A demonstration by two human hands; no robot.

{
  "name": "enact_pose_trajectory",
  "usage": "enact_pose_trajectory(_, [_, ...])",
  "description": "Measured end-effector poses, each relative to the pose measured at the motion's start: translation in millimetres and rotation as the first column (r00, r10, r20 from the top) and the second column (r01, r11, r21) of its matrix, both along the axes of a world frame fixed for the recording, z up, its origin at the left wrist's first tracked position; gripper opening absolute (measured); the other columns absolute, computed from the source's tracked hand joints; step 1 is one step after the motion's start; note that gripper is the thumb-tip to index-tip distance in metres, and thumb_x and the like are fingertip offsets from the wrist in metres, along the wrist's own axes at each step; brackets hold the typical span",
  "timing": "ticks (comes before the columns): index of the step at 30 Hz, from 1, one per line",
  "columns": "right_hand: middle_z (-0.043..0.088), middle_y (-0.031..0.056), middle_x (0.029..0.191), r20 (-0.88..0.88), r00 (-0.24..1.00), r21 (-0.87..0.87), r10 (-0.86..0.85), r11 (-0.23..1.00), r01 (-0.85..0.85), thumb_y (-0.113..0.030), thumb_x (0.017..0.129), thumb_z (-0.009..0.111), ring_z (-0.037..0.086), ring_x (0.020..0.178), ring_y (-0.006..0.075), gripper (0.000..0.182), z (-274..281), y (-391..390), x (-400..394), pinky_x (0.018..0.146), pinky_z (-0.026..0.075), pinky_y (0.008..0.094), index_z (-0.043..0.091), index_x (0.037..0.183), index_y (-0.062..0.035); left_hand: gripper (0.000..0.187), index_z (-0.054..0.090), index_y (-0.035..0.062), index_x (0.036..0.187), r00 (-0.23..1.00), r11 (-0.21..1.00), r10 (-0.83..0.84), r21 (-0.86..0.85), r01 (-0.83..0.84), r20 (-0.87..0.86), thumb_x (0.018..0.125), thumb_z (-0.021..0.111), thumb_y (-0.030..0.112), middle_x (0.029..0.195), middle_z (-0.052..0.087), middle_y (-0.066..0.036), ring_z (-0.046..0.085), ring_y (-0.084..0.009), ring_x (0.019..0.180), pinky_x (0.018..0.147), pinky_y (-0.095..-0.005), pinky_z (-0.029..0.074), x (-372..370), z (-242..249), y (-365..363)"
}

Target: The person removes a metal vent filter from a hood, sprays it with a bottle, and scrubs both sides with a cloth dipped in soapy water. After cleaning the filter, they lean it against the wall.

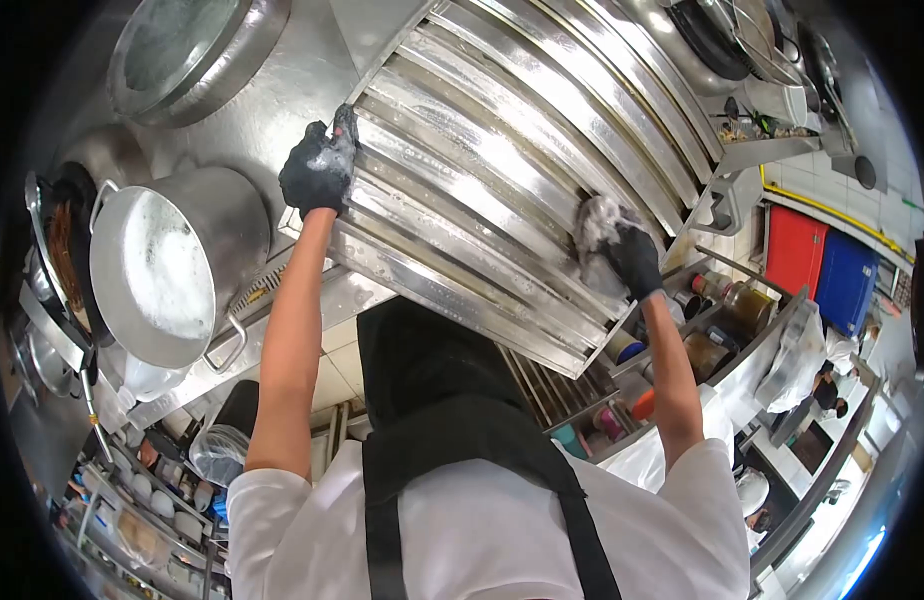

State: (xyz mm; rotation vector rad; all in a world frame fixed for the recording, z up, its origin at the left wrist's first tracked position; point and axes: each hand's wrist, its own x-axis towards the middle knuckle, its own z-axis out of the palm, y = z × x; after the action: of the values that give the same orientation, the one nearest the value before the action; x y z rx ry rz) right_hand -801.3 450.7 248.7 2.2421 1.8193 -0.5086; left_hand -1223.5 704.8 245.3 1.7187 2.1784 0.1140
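The big silver metal panel with long ridges (462, 190) under both hands is shiny, smooth and wet. The left hand (320, 165) and the right hand (634, 262) wear matt black gloves (310, 180) with soap on them. At the right hand's fingers, the lumpy grey scrubber (596, 222) looks rough and foamy, but blurry. Left of the left hand, the tall round silver pot (222, 225) is smooth metal, softly shiny. Below both hands, the long black apron (432, 365) and white shirt (472, 545) are matt cloth.
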Motion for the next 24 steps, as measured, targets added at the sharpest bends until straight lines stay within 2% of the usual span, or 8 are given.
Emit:
enact_pose_trajectory(4, [0.066, 0.0199, 0.094, -0.054, 0.994, -0.052, 0.098, 0.994, -0.101, -0.043, 0.078, 0.062, 0.063, 0.086, 0.0362, 0.04, 15, 75, -49, 0.077, 0.049, 0.0469, 0.067, 0.091, -0.0056, 0.044, 0.066, 0.0162, 0.109, 1.0, 1.0, -0.012, -0.02, 0.011, -0.015, 0.087, 0.047, 0.05, 0.094, 0.068, -0.018, 0.065, -0.0387, 0.089, 0.078, -0.0468, 0.051, -3, -2, 1])
enact_pose_trajectory(6, [0.068, 0.0183, 0.092, -0.097, 0.973, 0.091, 0.211, 0.975, -0.202, -0.044, 0.076, 0.063, 0.065, 0.084, 0.0334, 0.039, 10, 109, -73, 0.076, 0.05, 0.0456, 0.069, 0.09, -0.0076, 0.043, 0.066, 0.0156, 0.108, 1.0, 0.999, -0.019, 0.03, 0.019, 0.004, 0.087, 0.048, 0.048, 0.095, 0.068, -0.018, 0.065, -0.0379, 0.089, 0.078, -0.0465, 0.051, -5, -7, -1])
enact_pose_trajectory(10, [0.067, 0.0161, 0.085, -0.192, 0.97, 0.014, 0.152, 0.988, -0.152, -0.039, 0.078, 0.064, 0.064, 0.083, 0.033, 0.032, 20, 204, -152, 0.074, 0.05, 0.0454, 0.07, 0.084, -0.0083, 0.041, 0.065, 0.0143, 0.105, 0.998, 0.997, -0.06, 0.049, 0.059, 0.013, 0.086, 0.051, 0.048, 0.09, 0.068, -0.017, 0.066, -0.0374, 0.086, 0.077, -0.0464, 0.051, -8, -10, 0])
enact_pose_trajectory(11, [0.068, 0.0151, 0.085, -0.14, 0.951, 0.096, 0.277, 0.959, -0.266, -0.042, 0.076, 0.061, 0.066, 0.081, 0.0327, 0.035, 5, 230, -171, 0.073, 0.051, 0.0446, 0.071, 0.083, -0.0094, 0.041, 0.064, 0.013, 0.102, 0.998, 0.997, -0.052, 0.055, 0.05, 0.025, 0.085, 0.054, 0.049, 0.086, 0.069, -0.017, 0.066, -0.0369, 0.084, 0.075, -0.0463, 0.051, -8, -13, 0])
enact_pose_trajectory(13, [0.069, 0.0163, 0.088, -0.191, 0.957, 0.241, 0.216, 0.956, -0.168, -0.04, 0.074, 0.059, 0.067, 0.083, 0.0335, 0.036, 11, 283, -225, 0.074, 0.052, 0.0432, 0.072, 0.083, -0.0082, 0.041, 0.064, 0.0127, 0.102, 0.999, 0.995, -0.047, 0.093, 0.045, 0.022, 0.085, 0.054, 0.049, 0.086, 0.068, -0.018, 0.066, -0.0373, 0.085, 0.075, -0.0468, 0.051, -11, -22, -2])
enact_pose_trajectory(15, [0.069, 0.0121, 0.103, -0.409, 0.906, 0.01, 0.111, 0.993, -0.117, -0.04, 0.075, 0.056, 0.065, 0.097, 0.03, 0.04, 65, 323, -264, 0.083, 0.05, 0.043, 0.072, 0.099, -0.0116, 0.045, 0.066, 0.014, 0.109, 0.998, 0.998, -0.059, 0.016, 0.059, 0.03, 0.088, 0.048, 0.05, 0.098, 0.068, -0.018, 0.064, -0.0377, 0.092, 0.081, -0.0462, 0.05, -11, -11, -1])
enact_pose_trajectory(16, [0.068, 0.0136, 0.107, -0.275, 0.955, 0.063, 0.109, 0.993, -0.095, -0.04, 0.078, 0.051, 0.064, 0.102, 0.0305, 0.043, 51, 337, -271, 0.085, 0.05, 0.0425, 0.071, 0.103, -0.0116, 0.045, 0.066, 0.014, 0.109, 0.997, 0.998, -0.066, 0.025, 0.066, 0.03, 0.088, 0.048, 0.05, 0.098, 0.068, -0.018, 0.064, -0.0377, 0.092, 0.081, -0.0462, 0.05, -9, -9, 1])
enact_pose_trajectory(24, [0.069, 0.0178, 0.098, -0.212, 0.958, 0.204, 0.191, 0.968, -0.148, -0.045, 0.078, 0.054, 0.066, 0.09, 0.0339, 0.045, 3, 235, -158, 0.08, 0.051, 0.0422, 0.072, 0.096, -0.0081, 0.059, 0.071, 0.0115, 0.099, 0.996, 0.997, 0.074, -0.037, -0.072, 0.057, 0.088, 0.043, 0.063, 0.101, 0.067, -0.018, 0.063, -0.0394, 0.097, 0.085, -0.0464, 0.049, -7, 5, 0])
